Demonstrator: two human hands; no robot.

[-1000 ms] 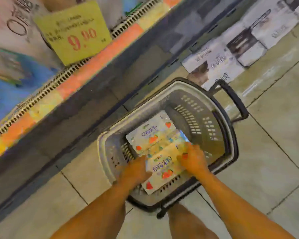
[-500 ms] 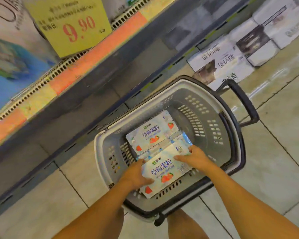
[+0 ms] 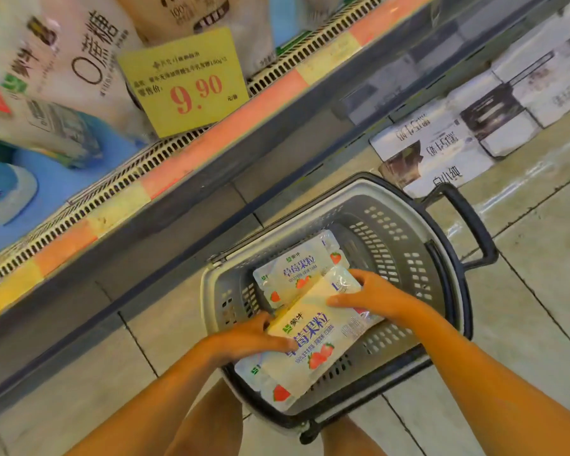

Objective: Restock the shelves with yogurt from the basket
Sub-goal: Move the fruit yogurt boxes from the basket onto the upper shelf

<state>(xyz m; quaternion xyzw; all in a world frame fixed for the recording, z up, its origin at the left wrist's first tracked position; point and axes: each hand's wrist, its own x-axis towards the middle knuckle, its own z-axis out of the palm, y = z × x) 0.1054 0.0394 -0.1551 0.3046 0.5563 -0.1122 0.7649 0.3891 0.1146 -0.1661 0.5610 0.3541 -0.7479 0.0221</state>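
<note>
Top yogurt pack point(image 3: 323, 343) in basket point(image 3: 405, 258), long axis diagonal, near-left to far-right. Left hand point(image 3: 247, 340) pinches near-left end, thumb on printed face. Right hand point(image 3: 375, 297) grips far-right end, fingers point(image 3: 359, 276) curled round far edge. Pack spans both hands, neither nearer. Second pack point(image 3: 297, 271) just beyond, partly under it. Basket sits on tiled floor point(image 3: 540, 291). Shelf point(image 3: 211, 139) with price tag point(image 3: 185, 83) lies up and left, so lift likely goes that way. Cartons point(image 3: 435, 149) on floor beyond basket.

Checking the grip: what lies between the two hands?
The top yogurt pack, gripped by the left hand on one side and the right hand on the other, in the head view.
</note>
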